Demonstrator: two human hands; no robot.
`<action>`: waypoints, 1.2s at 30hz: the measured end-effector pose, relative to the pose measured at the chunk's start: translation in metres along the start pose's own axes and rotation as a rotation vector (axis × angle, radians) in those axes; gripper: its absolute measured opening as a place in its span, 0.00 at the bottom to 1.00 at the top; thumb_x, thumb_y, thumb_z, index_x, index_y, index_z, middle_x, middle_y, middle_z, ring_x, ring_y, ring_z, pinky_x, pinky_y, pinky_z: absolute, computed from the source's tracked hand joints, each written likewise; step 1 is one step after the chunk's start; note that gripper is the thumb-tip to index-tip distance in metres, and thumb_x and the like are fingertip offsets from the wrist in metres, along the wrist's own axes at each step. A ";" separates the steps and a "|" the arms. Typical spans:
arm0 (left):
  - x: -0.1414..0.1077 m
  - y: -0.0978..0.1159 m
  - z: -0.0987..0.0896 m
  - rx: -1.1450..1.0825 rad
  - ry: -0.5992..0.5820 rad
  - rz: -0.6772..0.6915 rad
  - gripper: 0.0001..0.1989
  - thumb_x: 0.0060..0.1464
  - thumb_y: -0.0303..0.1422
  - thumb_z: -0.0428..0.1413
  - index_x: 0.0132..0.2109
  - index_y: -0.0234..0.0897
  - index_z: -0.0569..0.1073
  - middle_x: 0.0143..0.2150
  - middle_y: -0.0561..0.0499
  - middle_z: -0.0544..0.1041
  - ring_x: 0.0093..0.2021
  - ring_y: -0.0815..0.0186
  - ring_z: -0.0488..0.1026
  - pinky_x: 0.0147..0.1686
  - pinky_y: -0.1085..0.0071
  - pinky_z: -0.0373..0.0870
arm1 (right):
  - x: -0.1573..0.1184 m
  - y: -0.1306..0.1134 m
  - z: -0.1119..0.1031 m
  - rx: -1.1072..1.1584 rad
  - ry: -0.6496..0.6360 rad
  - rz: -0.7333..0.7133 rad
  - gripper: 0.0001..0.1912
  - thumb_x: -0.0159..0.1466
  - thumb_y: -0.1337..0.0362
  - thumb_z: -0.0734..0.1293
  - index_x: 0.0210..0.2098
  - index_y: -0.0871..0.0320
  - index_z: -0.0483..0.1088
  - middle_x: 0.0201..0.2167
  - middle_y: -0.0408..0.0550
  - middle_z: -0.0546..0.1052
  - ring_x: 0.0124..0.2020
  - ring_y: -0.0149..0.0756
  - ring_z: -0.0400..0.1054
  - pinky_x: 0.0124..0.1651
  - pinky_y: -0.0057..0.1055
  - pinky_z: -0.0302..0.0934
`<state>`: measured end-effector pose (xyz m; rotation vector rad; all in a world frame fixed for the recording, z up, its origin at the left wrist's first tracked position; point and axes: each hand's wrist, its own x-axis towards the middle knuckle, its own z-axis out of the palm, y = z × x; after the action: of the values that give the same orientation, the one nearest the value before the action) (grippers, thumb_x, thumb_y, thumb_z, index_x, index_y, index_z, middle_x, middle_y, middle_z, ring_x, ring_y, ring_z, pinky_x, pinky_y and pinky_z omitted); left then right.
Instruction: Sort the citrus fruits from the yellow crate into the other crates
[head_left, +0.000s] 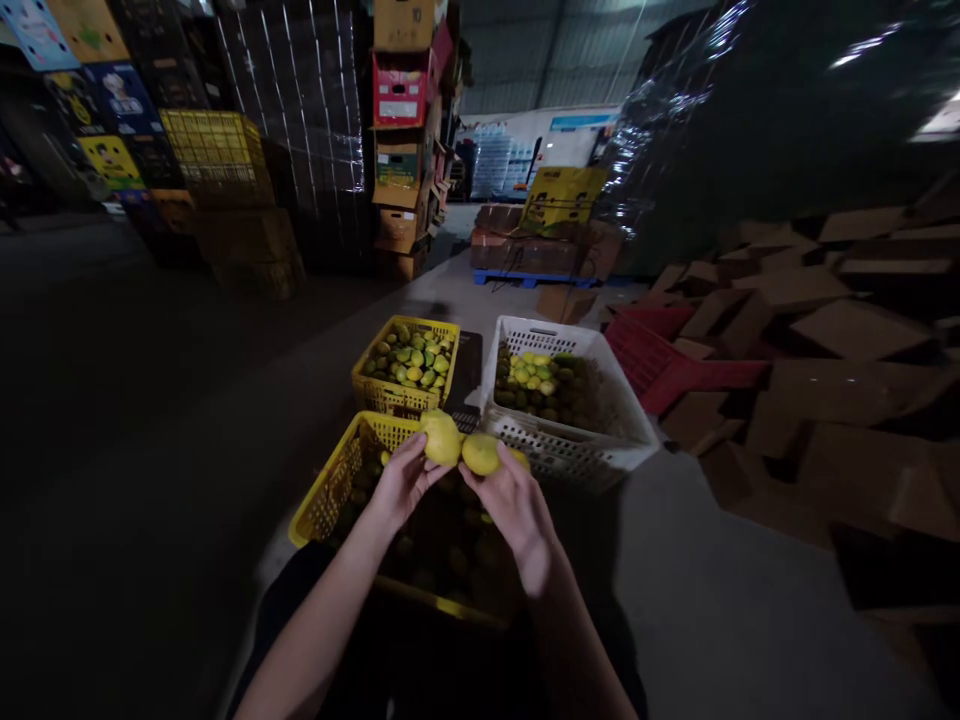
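My left hand (403, 481) is closed round a large yellow lemon (441, 438), with a bumpy skin. Close beside it, my right hand (517, 497) grips a smaller, smoother lemon (481, 454). Both fruits are held up side by side over the near yellow crate (324, 500), where more fruit lies in deep shadow. Beyond my hands stands a second yellow crate (390, 393), filled with green and yellow lemons (415, 360). To its right is a white crate (600, 440), with bright yellow lemons (534, 372) among darker fruit. My right fingers partly cover the lemon they hold.
Flattened cardboard boxes (862, 380) and a red crate (660, 360) lie heaped on the right. A blue pallet (525, 279) carries boxes farther back. Stacked cartons (401, 150) and a yellow crate stack (217, 160) rise behind on the left.
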<state>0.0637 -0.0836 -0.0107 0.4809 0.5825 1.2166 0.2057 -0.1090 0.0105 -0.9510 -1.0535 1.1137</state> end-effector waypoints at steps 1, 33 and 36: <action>0.001 0.003 0.002 -0.018 0.015 0.003 0.16 0.42 0.38 0.67 0.40 0.37 0.77 0.44 0.47 0.79 0.43 0.62 0.77 0.49 0.63 0.74 | 0.000 0.000 0.000 0.013 0.017 0.000 0.15 0.60 0.47 0.63 0.38 0.50 0.68 0.38 0.45 0.77 0.39 0.41 0.73 0.41 0.41 0.70; 0.017 0.003 0.011 0.146 0.092 0.403 0.23 0.33 0.30 0.71 0.41 0.39 0.77 0.41 0.50 0.80 0.43 0.64 0.76 0.46 0.70 0.70 | 0.018 0.013 -0.001 0.066 0.202 -0.173 0.28 0.47 0.63 0.77 0.47 0.51 0.69 0.49 0.48 0.75 0.48 0.41 0.71 0.50 0.41 0.67; 0.018 0.006 0.008 0.068 0.089 0.304 0.23 0.33 0.33 0.72 0.40 0.38 0.78 0.42 0.50 0.79 0.41 0.66 0.76 0.41 0.73 0.71 | 0.016 0.009 0.001 0.168 0.148 -0.056 0.27 0.49 0.62 0.76 0.49 0.52 0.72 0.51 0.48 0.76 0.53 0.43 0.69 0.57 0.42 0.63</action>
<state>0.0688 -0.0649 -0.0039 0.5897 0.6439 1.5165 0.2047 -0.0916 0.0046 -0.8513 -0.8478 1.0509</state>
